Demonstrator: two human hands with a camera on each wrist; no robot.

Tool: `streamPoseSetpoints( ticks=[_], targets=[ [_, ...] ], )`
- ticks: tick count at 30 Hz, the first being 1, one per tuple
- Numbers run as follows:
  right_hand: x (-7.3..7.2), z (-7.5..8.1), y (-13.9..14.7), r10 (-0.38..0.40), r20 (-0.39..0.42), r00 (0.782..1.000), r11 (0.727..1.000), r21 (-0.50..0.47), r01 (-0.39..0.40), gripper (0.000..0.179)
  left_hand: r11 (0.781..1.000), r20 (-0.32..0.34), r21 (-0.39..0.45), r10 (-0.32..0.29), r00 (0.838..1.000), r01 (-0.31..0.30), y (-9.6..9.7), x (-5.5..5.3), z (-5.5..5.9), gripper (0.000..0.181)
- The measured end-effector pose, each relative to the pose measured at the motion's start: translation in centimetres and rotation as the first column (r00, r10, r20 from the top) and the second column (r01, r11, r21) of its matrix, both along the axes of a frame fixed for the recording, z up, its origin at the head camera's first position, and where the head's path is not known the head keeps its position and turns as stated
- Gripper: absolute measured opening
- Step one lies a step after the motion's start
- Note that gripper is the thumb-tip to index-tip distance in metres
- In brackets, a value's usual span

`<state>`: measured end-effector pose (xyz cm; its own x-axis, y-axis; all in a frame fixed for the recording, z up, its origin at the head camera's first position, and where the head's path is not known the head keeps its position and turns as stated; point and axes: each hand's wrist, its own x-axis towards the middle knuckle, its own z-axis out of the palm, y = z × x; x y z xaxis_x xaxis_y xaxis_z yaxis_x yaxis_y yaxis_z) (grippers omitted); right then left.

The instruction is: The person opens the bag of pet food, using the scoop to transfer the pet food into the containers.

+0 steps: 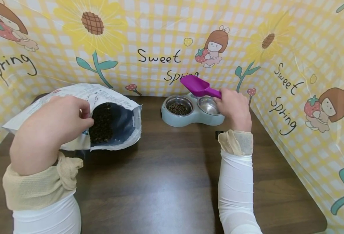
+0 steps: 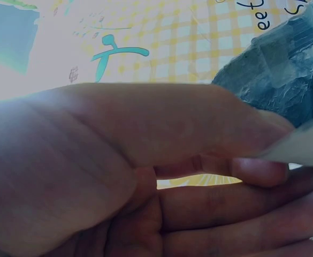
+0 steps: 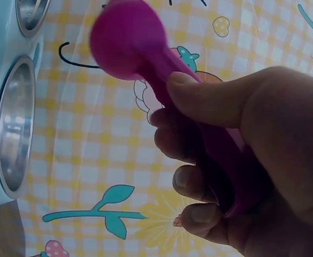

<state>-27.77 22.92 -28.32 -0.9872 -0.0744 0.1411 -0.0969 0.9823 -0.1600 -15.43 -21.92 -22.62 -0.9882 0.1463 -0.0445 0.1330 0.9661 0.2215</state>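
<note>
Purple scoop (image 1: 198,86) held up near twin-bowl feeder (image 1: 174,121), fingers of right hand (image 1: 234,108) wrapped round handle (image 1: 215,93), thumb lying along it. Scoop looks light, stiff, probably slick plastic; handle best place to hold. Fingers of left hand (image 1: 46,130) pinch edge of open bag (image 1: 94,94) on tabletop (image 1: 160,182). Bag seems soft, crinkly, likely weighty with kibble (image 1: 101,126); rim best gripped firmly.

Up behind the left grip (image 1: 50,126) blooms a printed sunflower (image 1: 93,23) on gingham backdrop (image 1: 157,27), a second sunflower (image 1: 268,41) beyond the right grip (image 1: 233,107)! Below both spreads dark wood-grain tabletop (image 1: 277,198), pale glare (image 1: 163,195) shining nearer than either.
</note>
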Motion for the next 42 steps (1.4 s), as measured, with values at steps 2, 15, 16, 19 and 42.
streamPoseSetpoints(
  ticks=[2, 15, 16, 19, 42],
  targets=[
    [0.0, 0.0, -0.1, 0.007, 0.023, 1.000, 1.000, -0.025, -0.006, 0.032, 1.000, -0.007, 0.000, -0.005, 1.000, 0.005, 0.0, 0.0, 0.0, 0.015],
    [-0.6, 0.1, -0.5, 0.131, 0.133, 0.982, 0.981, -0.162, -0.109, 0.033, 1.000, -0.003, 0.003, 0.008, 1.000, -0.008, -0.1, 0.0, 0.1, 0.015],
    [-0.7, 0.1, -0.6, 0.146, 0.138, 0.980, 0.978, -0.168, -0.122, 0.034, 1.000, -0.004, 0.001, 0.010, 1.000, -0.010, -0.1, 0.0, 0.0, 0.015],
    [-0.6, 0.2, -0.7, 0.185, 0.155, 0.970, 0.971, -0.183, -0.156, 0.038, 1.000, -0.001, -0.009, 0.014, 1.000, -0.014, -0.1, 0.0, 0.0, 0.015],
    [3.5, 3.8, -0.8, 0.301, 0.070, 0.951, 0.927, -0.256, -0.275, 0.029, 1.000, -0.050, -0.026, -0.004, 0.999, 0.003, 0.0, 0.0, 0.0, 0.018]
  ],
)
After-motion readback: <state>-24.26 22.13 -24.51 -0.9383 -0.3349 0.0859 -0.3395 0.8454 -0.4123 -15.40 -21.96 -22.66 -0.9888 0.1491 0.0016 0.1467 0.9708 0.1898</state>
